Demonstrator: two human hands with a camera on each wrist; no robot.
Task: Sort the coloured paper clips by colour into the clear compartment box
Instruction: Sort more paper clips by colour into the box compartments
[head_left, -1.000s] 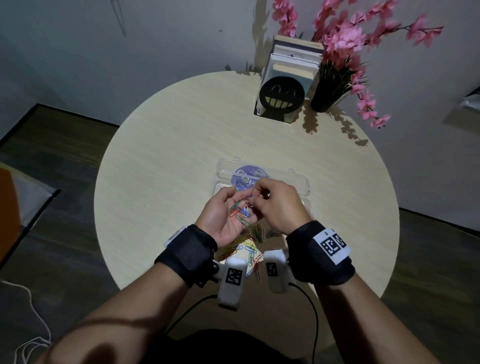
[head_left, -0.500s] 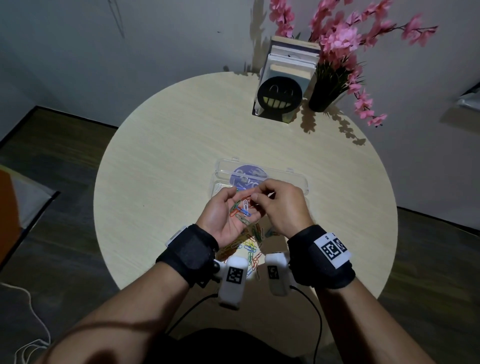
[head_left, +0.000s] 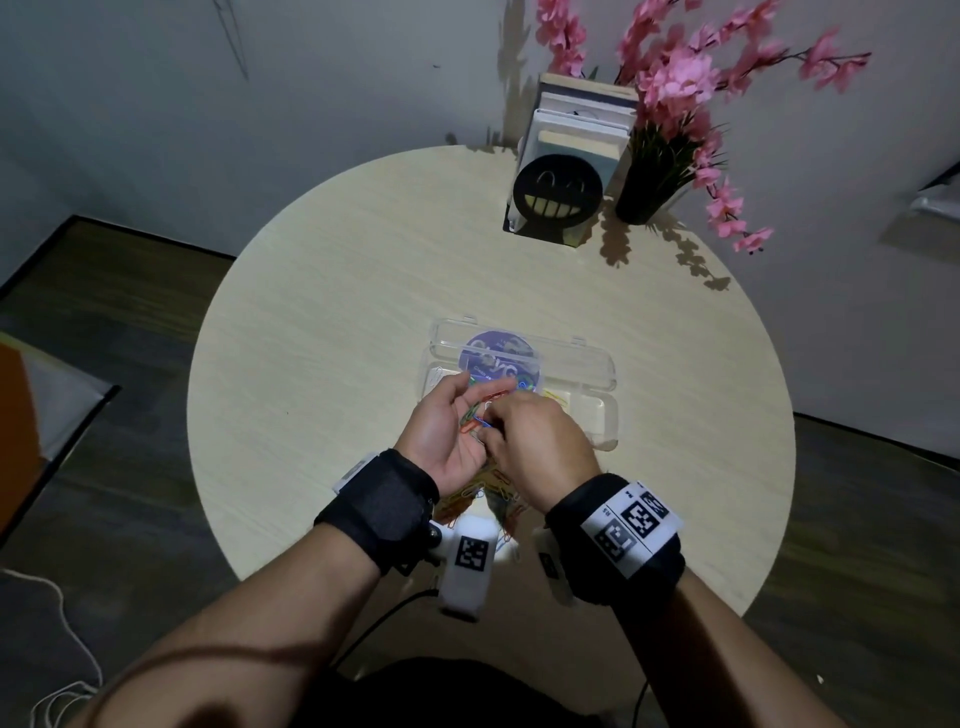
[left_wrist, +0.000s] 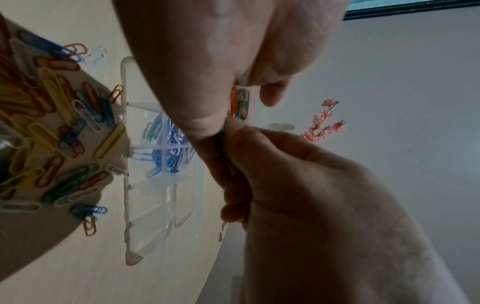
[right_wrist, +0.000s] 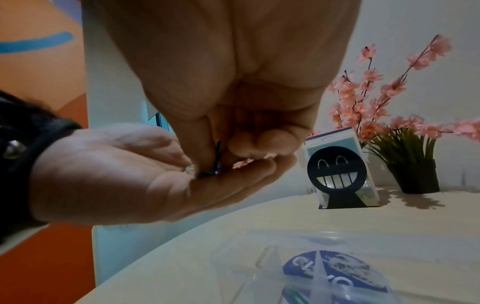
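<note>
Left hand (head_left: 447, 436) lay palm-up, fingers relaxed, cradling loose clips (head_left: 475, 418). Right hand (head_left: 540, 441), directly above that palm, pinched one clip (right_wrist: 217, 156) between thumb and forefinger.

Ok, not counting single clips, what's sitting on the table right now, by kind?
Clear compartment box: 1
Loose pile of paper clips: 1
Black smiley bookend: 1
Row of books: 1
Pot of pink flowers: 1
Total: 5
</note>
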